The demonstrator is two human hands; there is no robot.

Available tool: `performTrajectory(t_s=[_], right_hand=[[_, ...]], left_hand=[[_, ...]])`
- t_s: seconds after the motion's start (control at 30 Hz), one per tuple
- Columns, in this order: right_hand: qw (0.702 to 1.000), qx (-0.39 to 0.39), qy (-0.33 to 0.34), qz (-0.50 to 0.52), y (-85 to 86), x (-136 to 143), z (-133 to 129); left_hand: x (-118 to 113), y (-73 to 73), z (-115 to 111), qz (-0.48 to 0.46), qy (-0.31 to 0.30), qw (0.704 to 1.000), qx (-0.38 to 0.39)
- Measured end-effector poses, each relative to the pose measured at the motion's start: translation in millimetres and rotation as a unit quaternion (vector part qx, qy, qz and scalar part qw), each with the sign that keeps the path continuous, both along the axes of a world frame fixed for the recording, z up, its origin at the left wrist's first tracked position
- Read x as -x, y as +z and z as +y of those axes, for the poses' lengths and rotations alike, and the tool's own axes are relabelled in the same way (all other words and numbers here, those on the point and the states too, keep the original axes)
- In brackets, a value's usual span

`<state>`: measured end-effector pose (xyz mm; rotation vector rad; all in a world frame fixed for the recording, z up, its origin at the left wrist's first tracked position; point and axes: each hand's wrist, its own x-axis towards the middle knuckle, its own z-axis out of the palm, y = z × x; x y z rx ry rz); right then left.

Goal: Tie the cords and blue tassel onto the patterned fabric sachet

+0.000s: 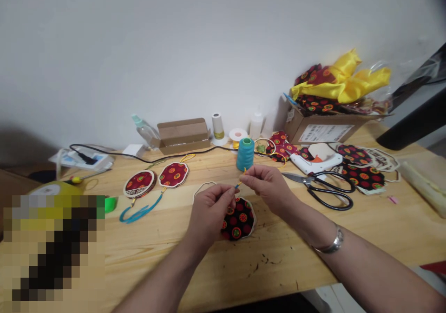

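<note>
A: Hands, quick?
B: Left hand [211, 206]: thumb and forefinger pinched on a thin blue-and-yellow cord [238, 185]. Right hand [265, 183]: fingertips pinched on its yellow end.
A: Cord's where?
B: Between the two hands, above the pale wooden table [167, 257], in front of the upright teal thread cone [245, 156].
A: Why fingertips?
B: Probably because it's so thin; two pinches, close together, give fine control.
A: Black flower-patterned fabric piece with a pale scalloped rim [240, 220]?
B: Flat on the table, partly behind the left hand; can't tell if they touch. Likely kept close for easy reach. Same guess for the large black-handled metal scissors [324, 189], just right of the right hand.
A: Writing?
B: White printed label [325, 133] on the brown cardboard box [296, 124]; barcode-like marks, text too small. No readable brand.
</note>
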<state>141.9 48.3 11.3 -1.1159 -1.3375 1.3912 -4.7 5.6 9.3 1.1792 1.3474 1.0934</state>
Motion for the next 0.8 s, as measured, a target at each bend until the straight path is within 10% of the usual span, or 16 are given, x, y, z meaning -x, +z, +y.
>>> performTrajectory(t_s=[0.8], right_hand=[[1.0, 0.018, 0.008, 0.007, 1.3, 0.2, -0.9]], left_hand=[[0.6, -4.0, -6.2, 0.213, 0.0, 0.962, -0.172]])
